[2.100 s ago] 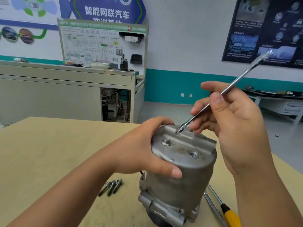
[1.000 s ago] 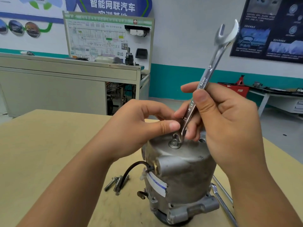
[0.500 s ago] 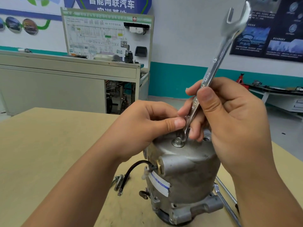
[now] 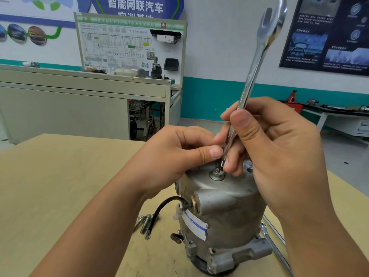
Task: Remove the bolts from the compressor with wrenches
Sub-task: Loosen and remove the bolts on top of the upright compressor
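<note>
Right hand (image 4: 279,152) is gripping shiny steel open-ended wrench (image 4: 253,70) mid-shaft, fingers wrapped round it, its lower end sitting on hex bolt (image 4: 216,173) atop grey cast-metal compressor (image 4: 223,212), which is standing upright on tan wooden table (image 4: 60,186). Left hand (image 4: 175,154), fingers curled, is pressing thumb against wrench's lower end; pinching or not, cannot tell.

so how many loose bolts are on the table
2 loose bolts: one and its neighbour lie together on the table left of the compressor; the black cable may hide another.
</note>
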